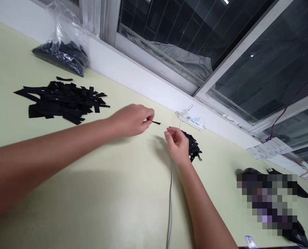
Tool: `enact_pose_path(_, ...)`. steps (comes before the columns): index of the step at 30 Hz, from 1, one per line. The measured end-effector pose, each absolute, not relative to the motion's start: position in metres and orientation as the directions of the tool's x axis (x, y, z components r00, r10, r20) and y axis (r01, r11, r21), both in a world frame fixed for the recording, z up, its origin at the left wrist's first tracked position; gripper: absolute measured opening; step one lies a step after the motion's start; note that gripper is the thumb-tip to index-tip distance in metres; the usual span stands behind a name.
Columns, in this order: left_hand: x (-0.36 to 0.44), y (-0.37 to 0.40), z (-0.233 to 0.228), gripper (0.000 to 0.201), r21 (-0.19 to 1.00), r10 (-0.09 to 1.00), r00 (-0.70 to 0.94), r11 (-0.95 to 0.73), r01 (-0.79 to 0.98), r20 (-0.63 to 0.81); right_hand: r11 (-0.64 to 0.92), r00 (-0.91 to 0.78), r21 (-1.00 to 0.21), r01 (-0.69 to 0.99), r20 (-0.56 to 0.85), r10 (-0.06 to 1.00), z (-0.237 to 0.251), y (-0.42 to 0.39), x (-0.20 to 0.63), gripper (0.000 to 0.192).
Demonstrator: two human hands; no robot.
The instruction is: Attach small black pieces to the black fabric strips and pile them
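My left hand [132,119] pinches a small black strip [156,122] between thumb and fingertips, above the pale green table [112,193]. My right hand [177,141] hovers just to the right with its fingers curled; whether it holds anything I cannot tell. Directly behind my right hand lies a small heap of black strips [194,145]. A larger, flatter pile of black strips [62,101] is spread on the table at the far left.
A clear plastic bag of black pieces [62,52] leans against the white wall ledge at the back left. A white power strip [191,121] lies by the window, and its grey cable [170,200] runs toward me. A blurred dark object sits at the right.
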State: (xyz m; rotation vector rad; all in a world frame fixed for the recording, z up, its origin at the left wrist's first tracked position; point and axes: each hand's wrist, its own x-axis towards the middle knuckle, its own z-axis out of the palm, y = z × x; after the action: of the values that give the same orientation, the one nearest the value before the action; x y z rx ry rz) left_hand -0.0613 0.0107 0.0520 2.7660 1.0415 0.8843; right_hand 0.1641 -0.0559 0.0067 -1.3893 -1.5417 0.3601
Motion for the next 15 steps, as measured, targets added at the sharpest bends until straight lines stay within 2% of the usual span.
enact_pose_path(2, -0.044, 0.000, 0.039, 0.016, 0.318, 0.591, 0.610, -0.803, 0.503, 0.527, 0.343, 0.015, -0.791, 0.506, 0.406, 0.914, 0.006, -0.057, 0.156, 0.038)
enact_pose_path(4, -0.037, -0.008, 0.024, 0.016, 0.314, 0.539, 0.611, -0.840, 0.443, 0.579, 0.347, -0.097, -0.832, 0.433, 0.340, 0.935, 0.005, -0.058, 0.151, 0.038)
enact_pose_path(7, -0.038, -0.013, 0.009, 0.023, 0.127, 0.407, 0.673, -0.896, 0.426, 0.618, 0.277, -0.168, -0.902, 0.332, 0.233, 0.958, 0.003, -0.058, 0.148, 0.034)
enact_pose_path(9, -0.040, -0.013, 0.005, 0.026, 0.024, 0.359, 0.691, -0.896, 0.444, 0.628, 0.236, -0.160, -0.936, 0.260, 0.200, 0.967, 0.003, -0.057, 0.148, 0.032)
enact_pose_path(12, -0.041, -0.011, 0.005, 0.026, -0.046, 0.327, 0.693, -0.886, 0.461, 0.643, 0.185, -0.128, -0.969, 0.166, 0.164, 0.978, 0.004, -0.057, 0.150, 0.027)
enact_pose_path(15, -0.040, -0.010, 0.005, 0.024, -0.100, 0.303, 0.693, -0.874, 0.476, 0.654, 0.055, -0.120, -0.997, 0.062, 0.047, 0.992, 0.005, -0.058, 0.151, 0.024)
